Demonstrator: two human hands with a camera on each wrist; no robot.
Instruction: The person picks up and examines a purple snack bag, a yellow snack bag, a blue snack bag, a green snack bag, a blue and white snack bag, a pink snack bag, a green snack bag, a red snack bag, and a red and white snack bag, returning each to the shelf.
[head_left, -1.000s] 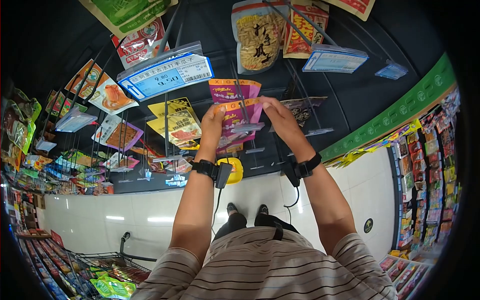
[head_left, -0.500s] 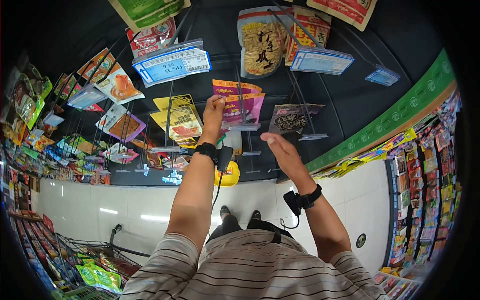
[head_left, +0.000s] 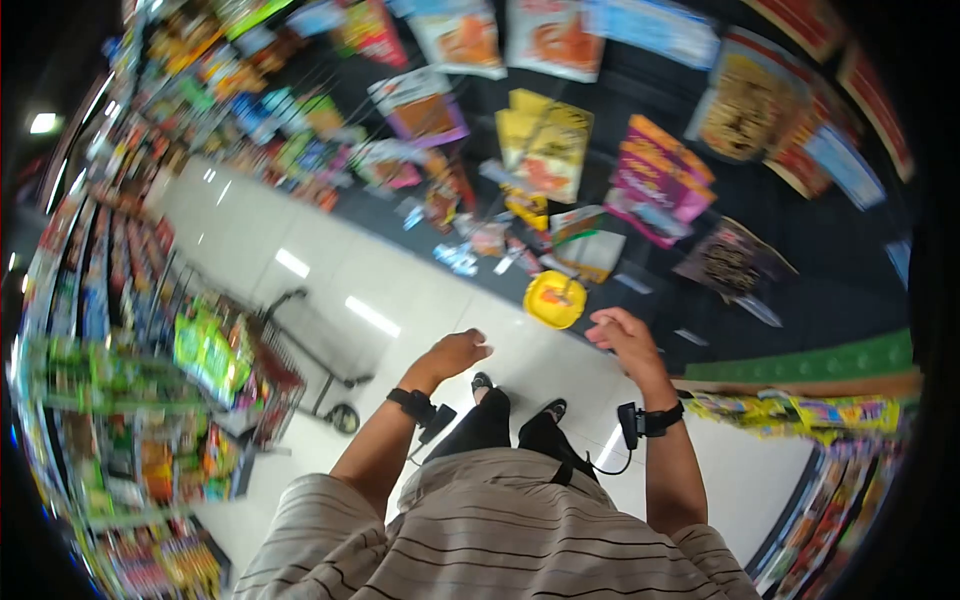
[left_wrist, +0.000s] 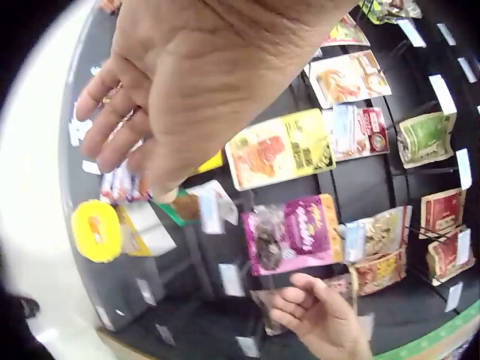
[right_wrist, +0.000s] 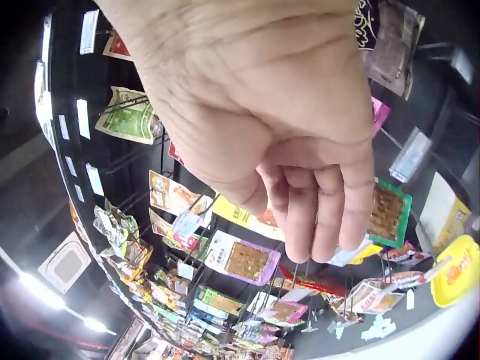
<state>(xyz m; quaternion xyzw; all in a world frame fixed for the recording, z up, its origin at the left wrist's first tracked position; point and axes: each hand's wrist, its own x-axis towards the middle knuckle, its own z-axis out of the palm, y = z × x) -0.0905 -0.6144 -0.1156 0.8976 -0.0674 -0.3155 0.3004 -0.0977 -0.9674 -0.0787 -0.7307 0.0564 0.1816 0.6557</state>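
Both hands are empty, held in front of the body. The left hand (head_left: pixel 452 358) is low over the floor, its fingers loosely bent; the left wrist view shows them relaxed. My right hand (head_left: pixel 630 345) hangs beside a yellow round container (head_left: pixel 555 299), not touching it, fingers loosely curved. Purple and orange packets (head_left: pixel 660 185) hang on a hook of the dark rack, above the right hand in the head view. Left of them are yellow packets (head_left: pixel 548 145), and lower right a dark packet (head_left: pixel 730 262). The right wrist view shows slack fingers (right_wrist: pixel 319 214) holding nothing.
A shopping cart with green bags (head_left: pixel 212 345) stands on the pale floor (head_left: pixel 330 300) at the left. Shelves of packaged goods line the far left. A green shelf edge (head_left: pixel 800 367) and more hanging goods are at the right. The head view is blurred.
The left hand has let go of the purple packet, and both hands have drawn back toward the body. The head view has turned leftward, bringing more of the cart and aisle into sight.
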